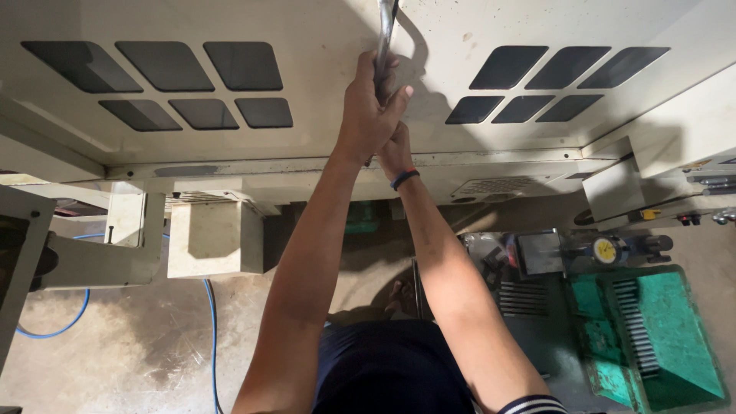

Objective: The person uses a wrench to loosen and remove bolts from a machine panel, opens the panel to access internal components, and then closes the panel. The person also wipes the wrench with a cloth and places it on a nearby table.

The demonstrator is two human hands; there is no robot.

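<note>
Both my arms reach forward to a metal bar handle (385,23) on the cream sliding door (322,115) of a large machine. My left hand (369,107) is wrapped around the handle's lower part, thumb up against it. My right hand (395,149) sits just below and behind the left one, fingers closed near the handle's bottom end; a dark wristband is on that wrist. What the right hand's fingers grip is hidden by the left hand. Dark slanted window panes (176,80) lie on either side of the handle.
A green metal bin (675,337) and a grey slotted unit (529,299) with a round gauge (606,249) stand at the lower right. A blue hose (211,322) runs over the concrete floor at left. A cream box-shaped bracket (215,238) hangs below the machine's edge.
</note>
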